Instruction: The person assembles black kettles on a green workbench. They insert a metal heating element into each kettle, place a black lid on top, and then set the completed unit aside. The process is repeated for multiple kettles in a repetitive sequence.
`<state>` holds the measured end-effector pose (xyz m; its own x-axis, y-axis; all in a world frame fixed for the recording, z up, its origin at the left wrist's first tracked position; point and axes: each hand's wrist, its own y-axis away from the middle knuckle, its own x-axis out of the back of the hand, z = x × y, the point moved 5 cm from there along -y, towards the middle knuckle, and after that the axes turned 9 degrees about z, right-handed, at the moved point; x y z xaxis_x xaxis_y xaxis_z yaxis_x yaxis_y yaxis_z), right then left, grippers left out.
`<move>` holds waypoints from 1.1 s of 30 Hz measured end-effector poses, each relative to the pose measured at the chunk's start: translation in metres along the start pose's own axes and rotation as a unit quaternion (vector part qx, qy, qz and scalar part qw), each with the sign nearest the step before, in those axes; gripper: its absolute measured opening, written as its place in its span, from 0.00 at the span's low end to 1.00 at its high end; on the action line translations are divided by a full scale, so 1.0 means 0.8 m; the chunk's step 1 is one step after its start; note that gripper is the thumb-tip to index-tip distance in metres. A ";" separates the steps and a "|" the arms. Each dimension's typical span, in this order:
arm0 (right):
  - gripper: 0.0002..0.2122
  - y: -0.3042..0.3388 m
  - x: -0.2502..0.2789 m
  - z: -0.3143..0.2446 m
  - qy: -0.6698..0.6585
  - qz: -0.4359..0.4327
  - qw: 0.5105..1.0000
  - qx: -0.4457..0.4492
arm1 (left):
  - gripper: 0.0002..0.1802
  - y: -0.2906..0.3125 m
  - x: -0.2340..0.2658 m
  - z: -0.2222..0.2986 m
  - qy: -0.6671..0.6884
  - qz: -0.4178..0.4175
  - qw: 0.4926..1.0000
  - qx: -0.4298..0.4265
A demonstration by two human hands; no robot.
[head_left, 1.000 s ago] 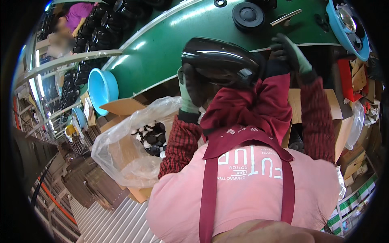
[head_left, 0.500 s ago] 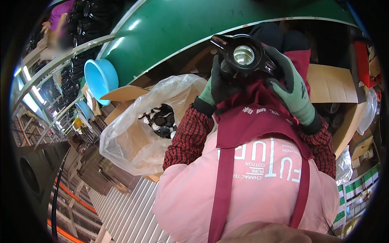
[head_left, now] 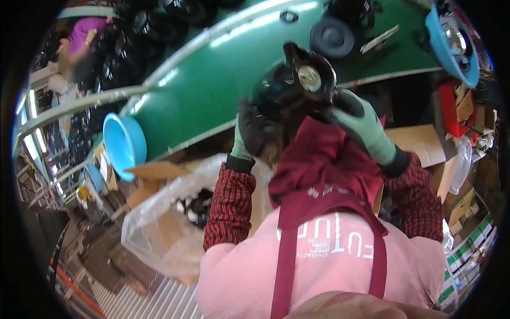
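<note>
A glossy black vacuum jug (head_left: 276, 87) is tilted over the near edge of the green worktable, its round silvery mouth (head_left: 309, 78) facing up toward me. My right hand (head_left: 353, 117), in a green and black glove, is closed at the jug's handle side, just right of the mouth. My left hand (head_left: 251, 130), gloved the same way, lies against the lower left side of the jug's body; motion blurs its fingers and dark glove against dark jug. Below my left forearm stands a plastic-lined carton (head_left: 159, 228) with black and white caps (head_left: 197, 207) inside.
On the green table (head_left: 207, 80) lie a round black disc (head_left: 332, 37), a thin strip (head_left: 380, 39) and a small dark ring (head_left: 288, 17). Blue basins stand left (head_left: 125, 146) and right (head_left: 449, 58). Black jugs (head_left: 149, 24) crowd the far left, near another person (head_left: 82, 40).
The jug has moved forward and tipped, its body now toward the left over the table. My left hand has shifted down and left along it. The view has turned, showing more of the table.
</note>
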<state>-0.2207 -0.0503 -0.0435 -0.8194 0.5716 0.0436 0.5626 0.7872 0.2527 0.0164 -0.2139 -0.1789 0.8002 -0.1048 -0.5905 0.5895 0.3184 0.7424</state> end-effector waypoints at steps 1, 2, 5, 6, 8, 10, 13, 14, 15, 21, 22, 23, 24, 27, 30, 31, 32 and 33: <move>0.18 -0.042 -0.008 -0.006 -0.111 -0.006 0.990 -0.086 | 0.32 -0.020 -0.004 0.028 -0.091 0.067 0.976 -0.185; 0.18 -0.088 -0.011 -0.021 -0.084 0.023 0.996 -0.034 | 0.33 -0.034 -0.008 0.053 -0.200 0.179 0.901 -0.340; 0.20 -0.240 -0.046 -0.054 0.030 0.105 0.991 0.082 | 0.43 -0.097 0.017 0.066 -0.736 0.334 0.323 -0.493; 0.21 -0.284 -0.068 -0.073 0.068 0.109 0.988 0.091 | 0.46 -0.119 0.041 0.048 -0.756 0.329 0.317 -0.469; 0.23 -0.416 -0.041 -0.059 0.111 0.186 0.965 0.146 | 0.47 -0.133 0.016 0.041 -0.771 0.319 0.310 -0.456; 0.26 -0.499 -0.039 -0.045 0.114 0.215 0.956 0.164 | 0.48 -0.129 0.006 0.045 -0.769 0.312 0.334 -0.447; 0.36 -0.577 -0.042 -0.022 0.192 0.173 0.964 0.067 | 0.47 -0.125 -0.001 0.050 -0.763 0.297 0.350 -0.456; 0.41 -0.623 0.015 0.014 0.232 0.193 0.951 0.068 | 0.47 -0.137 -0.026 0.045 -0.762 0.268 0.354 -0.470; 0.43 -0.634 -0.006 0.021 0.274 0.151 0.948 0.057 | 0.47 -0.138 -0.013 0.047 -0.757 0.282 0.363 -0.464; 0.52 -0.647 -0.023 -0.073 0.462 0.144 0.872 0.074 | 0.46 -0.125 0.018 0.050 -0.753 0.320 0.367 -0.444; 0.47 -0.647 -0.001 -0.102 0.534 0.195 0.817 0.098 | 0.46 -0.124 0.018 0.049 -0.755 0.324 0.366 -0.438; 0.41 -0.636 0.009 -0.130 0.599 0.247 0.751 0.127 | 0.46 -0.122 0.021 0.049 -0.758 0.324 0.365 -0.431; 0.34 -0.624 0.010 -0.160 0.653 0.299 0.680 0.148 | 0.46 -0.117 0.025 0.050 -0.761 0.330 0.364 -0.425; 0.29 -0.690 0.104 -0.142 0.684 0.298 0.640 0.184 | 0.46 -0.115 0.010 0.051 -0.767 0.313 0.363 -0.427; 0.30 -0.766 0.226 -0.078 0.736 0.235 0.631 0.073 | 0.47 -0.132 0.003 0.047 -0.770 0.281 0.373 -0.434; 0.30 -0.763 0.163 -0.070 0.750 0.242 0.607 0.104 | 0.47 -0.118 0.021 0.048 -0.765 0.314 0.376 -0.418; 0.30 -0.755 0.181 -0.073 0.730 0.226 0.619 0.180 | 0.46 -0.117 0.017 0.048 -0.761 0.308 0.383 -0.423; 0.28 -0.750 0.201 -0.074 0.761 0.237 0.582 0.163 | 0.46 -0.123 0.006 0.049 -0.756 0.294 0.391 -0.435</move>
<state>-0.6967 -0.4441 -0.1311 0.4258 0.0712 0.9020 0.5531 0.7685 -0.3217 -0.0334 -0.2825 -0.2421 0.3084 0.0000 0.9513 0.5205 0.8370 -0.1687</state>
